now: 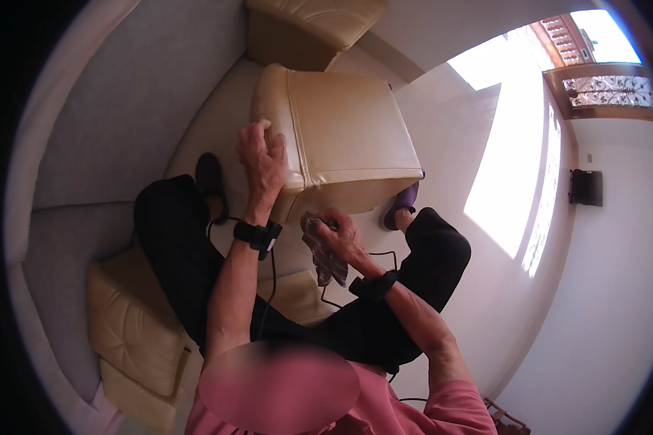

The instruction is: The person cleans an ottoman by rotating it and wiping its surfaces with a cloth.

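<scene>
A pale floor (442,130) runs beside a grey sofa (138,123). On the floor, between the person's feet and a little ahead, a beige stool (355,123) lies tipped over, its padded seat toward the sofa. Another stool (312,25) stands beyond it, near the sofa. The left hand (263,168) touches the padded seat with bent fingers; whether they grip or merely rest, I can't tell. The right hand (341,235) is clenched on a crumpled brown cloth (326,259), which hangs just beside the stool's near side.
</scene>
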### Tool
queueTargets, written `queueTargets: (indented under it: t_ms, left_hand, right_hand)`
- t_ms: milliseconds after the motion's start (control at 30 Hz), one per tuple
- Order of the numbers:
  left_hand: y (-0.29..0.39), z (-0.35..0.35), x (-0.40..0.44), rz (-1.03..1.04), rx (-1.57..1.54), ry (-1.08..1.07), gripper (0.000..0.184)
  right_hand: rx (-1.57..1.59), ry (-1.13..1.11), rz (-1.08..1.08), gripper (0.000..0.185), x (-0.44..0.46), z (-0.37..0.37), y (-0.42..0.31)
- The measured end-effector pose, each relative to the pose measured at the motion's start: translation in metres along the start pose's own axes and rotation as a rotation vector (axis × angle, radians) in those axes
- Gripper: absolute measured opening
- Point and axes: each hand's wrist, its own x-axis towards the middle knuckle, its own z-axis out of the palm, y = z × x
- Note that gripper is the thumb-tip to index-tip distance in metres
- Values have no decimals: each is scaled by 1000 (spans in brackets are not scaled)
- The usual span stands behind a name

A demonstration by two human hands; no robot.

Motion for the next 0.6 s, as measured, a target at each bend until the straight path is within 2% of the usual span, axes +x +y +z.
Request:
queueTargets:
  t_ms: [67,133,233,333,400,433,500,600]
  left_hand:
    - [7,-3,-4,-12,-30,-12,28]
    - [10,-3,-9,-25,-60,-24,27]
    - [9,-1,-16,-72,-48,-47,31]
    - [3,-4,-7,-124,-163,-35,29]
    - [-9,-8,10,-337,-448,-108,28]
    - [-23,-5,18,-339,-445,-108,28]
    - [-60,7,34,-617,-605,-17,24]
    - [-102,20,59,-740,-584,-33,22]
  right_hand:
    - [23,5,-2,36,-3,1,-5]
    - [23,82,-107,36,-1,1,-9]
    - [17,106,-20,32,1,-1,-18]
    - [2,138,-55,32,11,1,-5]
    - [23,108,-15,32,20,-1,1]
    - [43,82,26,33,25,-1,2]
    - [46,83,11,34,34,3,4]
    - [47,50,109,34,41,6,8]
